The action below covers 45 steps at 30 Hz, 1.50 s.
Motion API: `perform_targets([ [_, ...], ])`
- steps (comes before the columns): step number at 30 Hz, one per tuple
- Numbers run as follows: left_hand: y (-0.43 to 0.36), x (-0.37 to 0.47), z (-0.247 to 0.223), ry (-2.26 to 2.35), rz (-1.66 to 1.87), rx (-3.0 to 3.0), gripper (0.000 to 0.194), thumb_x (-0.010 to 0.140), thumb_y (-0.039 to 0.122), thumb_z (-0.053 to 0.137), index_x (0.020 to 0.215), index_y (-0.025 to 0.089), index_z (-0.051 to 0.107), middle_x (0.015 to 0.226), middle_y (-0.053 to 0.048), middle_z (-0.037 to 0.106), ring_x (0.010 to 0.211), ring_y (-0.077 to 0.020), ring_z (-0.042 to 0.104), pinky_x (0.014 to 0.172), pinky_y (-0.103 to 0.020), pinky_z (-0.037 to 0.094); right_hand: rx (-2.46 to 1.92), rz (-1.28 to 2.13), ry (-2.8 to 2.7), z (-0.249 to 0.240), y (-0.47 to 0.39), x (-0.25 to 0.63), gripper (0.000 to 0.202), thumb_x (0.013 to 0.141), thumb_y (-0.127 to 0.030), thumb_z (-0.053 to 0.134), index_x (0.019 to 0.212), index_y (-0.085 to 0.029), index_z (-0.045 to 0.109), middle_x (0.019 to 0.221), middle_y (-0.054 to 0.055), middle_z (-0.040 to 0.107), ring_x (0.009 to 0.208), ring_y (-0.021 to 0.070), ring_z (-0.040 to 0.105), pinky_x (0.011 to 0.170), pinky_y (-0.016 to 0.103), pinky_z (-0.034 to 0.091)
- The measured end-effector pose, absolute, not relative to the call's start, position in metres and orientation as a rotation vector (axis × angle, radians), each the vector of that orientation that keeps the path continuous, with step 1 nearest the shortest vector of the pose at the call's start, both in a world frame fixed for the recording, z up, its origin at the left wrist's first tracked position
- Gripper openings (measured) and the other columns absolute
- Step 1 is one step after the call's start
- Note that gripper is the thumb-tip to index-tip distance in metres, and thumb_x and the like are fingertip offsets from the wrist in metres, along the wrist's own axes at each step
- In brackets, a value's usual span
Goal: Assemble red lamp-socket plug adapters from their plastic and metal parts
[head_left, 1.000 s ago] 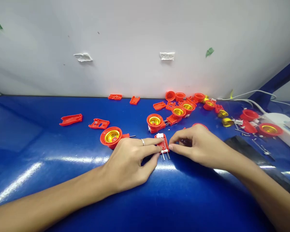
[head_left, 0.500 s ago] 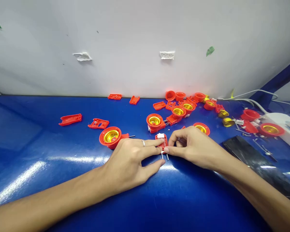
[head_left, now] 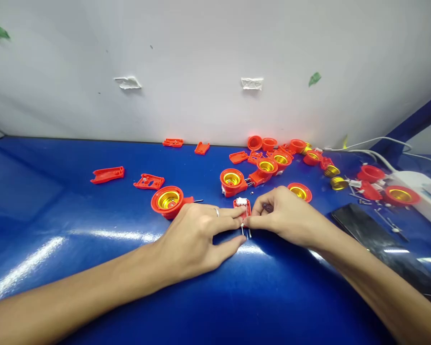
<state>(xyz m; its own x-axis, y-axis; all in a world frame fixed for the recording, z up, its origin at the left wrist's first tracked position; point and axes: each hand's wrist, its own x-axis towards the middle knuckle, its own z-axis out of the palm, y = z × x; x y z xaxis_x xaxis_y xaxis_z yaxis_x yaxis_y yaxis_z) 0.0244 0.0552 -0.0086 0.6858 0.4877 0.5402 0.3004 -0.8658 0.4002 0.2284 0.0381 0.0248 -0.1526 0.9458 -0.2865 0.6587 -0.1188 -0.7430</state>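
Currently, on the blue tabletop (head_left: 201, 311), we find the left hand (head_left: 196, 235) pressing with fingertips, thumb apart; the right hand (head_left: 285, 218) brings thumb and forefinger close, clamped or not we cannot tell. We advise light, even pressure. Beyond the left hand, a red lamp socket (head_left: 156, 205) contains a gold threaded shell (head_left: 167, 198); between both hands, the red plug housing (head_left: 244, 215) contains a white block (head_left: 241, 201), metal pins (head_left: 243, 230) protruding.

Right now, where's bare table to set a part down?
Table: bare between left forearm and right forearm, nearest the camera; also far left, bordered by left forearm, wall and leftmost red cover. Crowded: back right, with sockets and gold shells; tight around red base.
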Motion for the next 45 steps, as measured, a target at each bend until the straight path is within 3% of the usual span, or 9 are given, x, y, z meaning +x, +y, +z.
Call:
perform_targets([
  [9,0.057,0.021,-0.007,0.586,0.905,2.602,0.026,0.083,0.018,0.07,0.108,0.021,0.074,0.116,-0.001,0.075,0.079,-0.0179,0.076,0.074,-0.028,0.063,-1.69,1.223,-1.923,0.032,0.038,0.242,0.023,0.082,-0.033,0.065,0.067,-0.017,0.068,0.055,-0.006,0.048,0.051,0.008,0.034,0.046,0.024,0.024],
  [15,0.055,0.019,-0.011,0.578,0.993,2.688,0.023,0.084,0.024,0.073,0.107,0.019,0.072,0.119,-0.004,0.074,0.078,-0.0176,0.076,0.065,-0.026,0.06,-1.709,1.123,-1.958,0.03,0.036,0.237,0.025,0.081,-0.036,0.069,0.066,-0.017,0.068,0.053,-0.004,0.049,0.05,0.0086,0.037,0.045,0.023,0.025],
  [18,0.053,0.018,-0.011,0.597,0.992,2.727,0.024,0.085,0.019,0.07,0.109,0.02,0.07,0.118,-0.003,0.073,0.074,-0.0145,0.073,0.062,-0.025,0.055,-1.685,1.012,-1.975,0.028,0.034,0.238,0.022,0.081,-0.038,0.071,0.073,-0.018,0.067,0.053,-0.006,0.047,0.049,0.0088,0.038,0.046,0.023,0.027],
  [22,0.05,0.019,-0.009,0.682,0.946,2.729,0.015,0.084,0.014,0.064,0.098,0.016,0.067,0.092,-0.002,0.072,0.057,-0.0095,0.06,0.05,-0.024,0.041,-1.559,0.834,-2.088,0.025,0.032,0.242,0.027,0.084,-0.037,0.07,0.108,-0.025,0.07,0.057,-0.007,0.047,0.051,0.0093,0.04,0.05,0.022,0.029],
  [25,0.049,0.019,-0.006,0.688,0.878,2.757,0.005,0.085,0.015,0.06,0.081,0.016,0.063,0.066,0.002,0.06,0.052,-0.0106,0.05,0.048,-0.027,0.034,-1.44,0.768,-2.254,0.024,0.03,0.245,0.031,0.09,-0.031,0.064,0.12,-0.029,0.07,0.056,-0.006,0.05,0.05,0.0101,0.042,0.053,0.023,0.032],
  [30,0.047,0.02,-0.003,0.62,0.805,2.807,0.016,0.085,0.02,0.059,0.07,0.016,0.061,0.057,0.003,0.049,0.05,-0.0121,0.042,0.05,-0.029,0.033,-1.408,0.759,-2.333,0.023,0.028,0.244,0.03,0.091,-0.031,0.061,0.119,-0.028,0.072,0.059,-0.003,0.058,0.052,0.012,0.047,0.055,0.025,0.033],
  [38,0.045,0.02,-0.004,0.626,0.76,2.862,0.02,0.086,0.014,0.051,0.068,0.015,0.058,0.057,0.001,0.054,0.05,-0.013,0.046,0.051,-0.029,0.034,-1.495,0.846,-2.19,0.023,0.025,0.235,0.013,0.086,-0.035,0.066,0.09,-0.023,0.069,0.053,-0.008,0.041,0.049,0.0081,0.036,0.048,0.022,0.028],
  [45,0.043,0.021,-0.006,0.658,0.7,2.985,0.025,0.09,0.014,0.043,0.068,0.018,0.054,0.055,0.001,0.051,0.047,-0.0143,0.043,0.049,-0.032,0.029,-1.594,1.002,-1.973,0.018,0.026,0.228,0.017,0.077,-0.03,0.073,0.085,-0.023,0.06,0.05,-0.011,0.034,0.048,0.0079,0.032,0.045,0.021,0.026],
])
